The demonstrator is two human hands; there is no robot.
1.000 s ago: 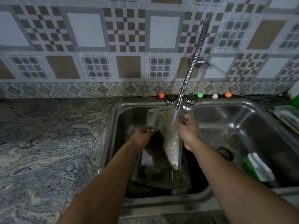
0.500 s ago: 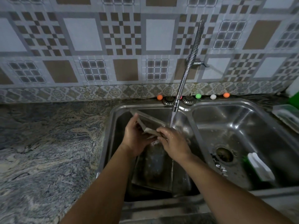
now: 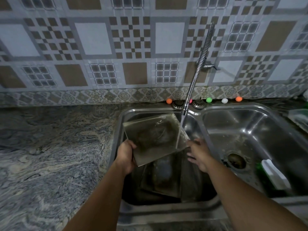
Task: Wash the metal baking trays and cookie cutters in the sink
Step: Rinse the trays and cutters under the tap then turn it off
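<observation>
A square metal baking tray (image 3: 154, 137) with a stained inside is held over the left basin of the steel sink (image 3: 168, 210), its open side facing up. My left hand (image 3: 125, 156) grips its near left corner. Just off the tray's right edge, my right hand (image 3: 199, 155) hovers with fingers spread, holding nothing. Water runs from the flexible tap (image 3: 198, 67) past the tray's far right corner. More dark trays (image 3: 164, 179) lie stacked in the basin below.
The right basin (image 3: 250, 130) holds a drain (image 3: 236, 160) and a green and white bottle (image 3: 273, 175). Small coloured balls (image 3: 208, 99) line the back ledge. A marbled stone counter (image 3: 50, 147) spreads to the left. A clear container (image 3: 300, 117) sits at far right.
The tray turned from on edge to open side up under the tap. My right hand let go of it and drew back to the right; my left hand kept hold.
</observation>
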